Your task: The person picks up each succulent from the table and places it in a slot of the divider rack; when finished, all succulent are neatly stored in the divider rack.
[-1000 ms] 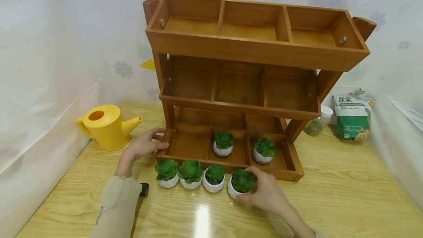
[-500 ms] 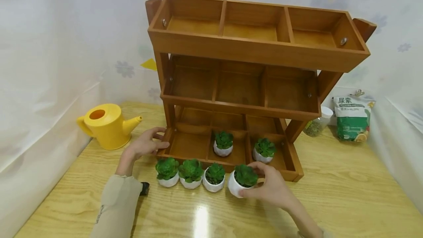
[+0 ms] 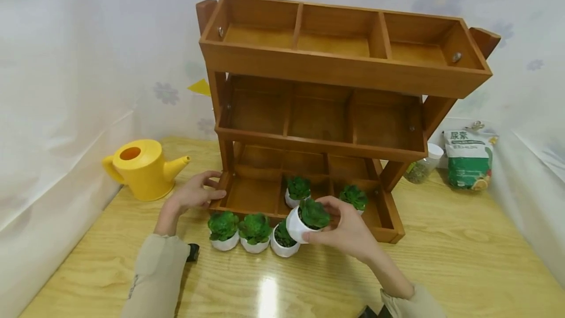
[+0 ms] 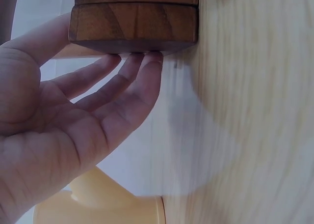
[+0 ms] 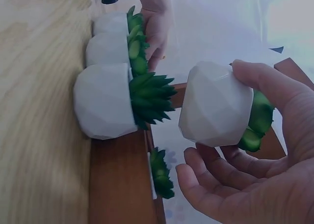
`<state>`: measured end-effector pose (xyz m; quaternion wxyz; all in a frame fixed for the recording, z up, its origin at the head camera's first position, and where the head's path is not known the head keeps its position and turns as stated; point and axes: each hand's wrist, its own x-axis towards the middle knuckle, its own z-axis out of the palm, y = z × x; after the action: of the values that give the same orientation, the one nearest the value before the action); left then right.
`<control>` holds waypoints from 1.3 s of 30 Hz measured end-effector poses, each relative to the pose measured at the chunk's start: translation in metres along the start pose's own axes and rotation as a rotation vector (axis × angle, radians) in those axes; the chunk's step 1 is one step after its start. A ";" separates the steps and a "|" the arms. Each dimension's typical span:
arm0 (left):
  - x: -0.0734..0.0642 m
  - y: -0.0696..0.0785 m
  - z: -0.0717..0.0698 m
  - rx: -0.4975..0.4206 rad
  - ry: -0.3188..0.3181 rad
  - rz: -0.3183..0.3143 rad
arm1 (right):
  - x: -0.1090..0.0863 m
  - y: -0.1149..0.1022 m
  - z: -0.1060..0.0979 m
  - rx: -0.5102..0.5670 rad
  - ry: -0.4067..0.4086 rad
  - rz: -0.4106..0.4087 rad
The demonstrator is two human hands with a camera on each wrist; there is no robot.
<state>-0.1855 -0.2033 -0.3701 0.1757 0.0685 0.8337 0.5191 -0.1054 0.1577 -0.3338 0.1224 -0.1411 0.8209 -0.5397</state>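
Potted succulent (image 3: 304,220) with white faceted pot: raised off wooden table (image 3: 463,254), tilted, gripped between thumb and fingers of right hand (image 3: 348,232). Position: in front of bottom tier of wooden rack (image 3: 344,67); overlapping, in head view, nearest pot in row of three potted plants (image 3: 254,232) on table, but apart from it in right wrist view. Left hand (image 3: 196,193): fingers relaxed, fingertips touching left end of bottom tier. Within that tier: middle-compartment plant (image 3: 298,188), right-compartment plant (image 3: 354,197). Left of rack: yellow watering can (image 3: 143,171). Right of rack: white-lidded jar (image 3: 423,165), white-and-green bag (image 3: 470,162).
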 end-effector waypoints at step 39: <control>-0.002 -0.003 -0.006 -0.032 -0.032 0.000 | 0.129 -0.051 0.019 -0.278 -0.266 -0.038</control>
<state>-0.1856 -0.2101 -0.3702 0.1899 0.0738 0.8225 0.5311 -0.2138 0.0751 -0.3001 0.1988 -0.2420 0.8614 -0.3998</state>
